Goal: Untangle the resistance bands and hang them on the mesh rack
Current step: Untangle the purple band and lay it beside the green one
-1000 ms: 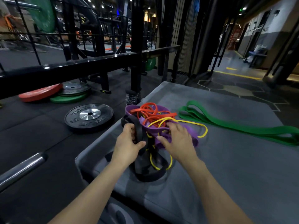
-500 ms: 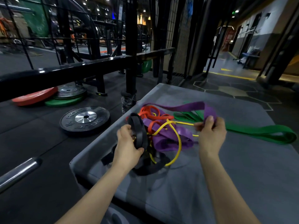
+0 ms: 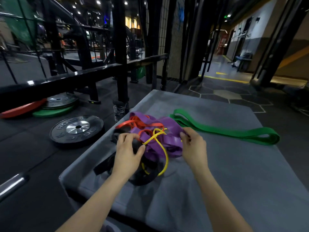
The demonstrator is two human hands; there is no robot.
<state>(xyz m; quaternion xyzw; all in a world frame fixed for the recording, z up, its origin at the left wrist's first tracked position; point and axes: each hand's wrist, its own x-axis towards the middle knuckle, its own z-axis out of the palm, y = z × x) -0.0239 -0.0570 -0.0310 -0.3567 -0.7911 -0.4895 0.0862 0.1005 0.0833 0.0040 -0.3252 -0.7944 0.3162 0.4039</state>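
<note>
A tangle of resistance bands lies on the grey padded platform (image 3: 234,164): a wide purple band (image 3: 168,129), a red band (image 3: 133,123), a thin yellow band (image 3: 164,155) and a black band (image 3: 143,177) underneath. My left hand (image 3: 128,154) grips the black band at the tangle's left side, with its thumb by the yellow band. My right hand (image 3: 194,148) pinches the purple band at the tangle's right side. A green band (image 3: 225,132) lies apart, stretched out to the right. The mesh rack (image 3: 168,39) stands beyond the platform's far edge.
Weight plates lie on the black floor to the left: a black one (image 3: 76,129) and a stack with red and green ones (image 3: 50,106). A black steel frame (image 3: 120,56) runs behind them. A barbell end (image 3: 11,183) sticks in at lower left.
My right hand, which had lifted a purple strand up and to the right, has come back down to the tangle. The purple band is bunched on the pile again. The left hand keeps its hold.
</note>
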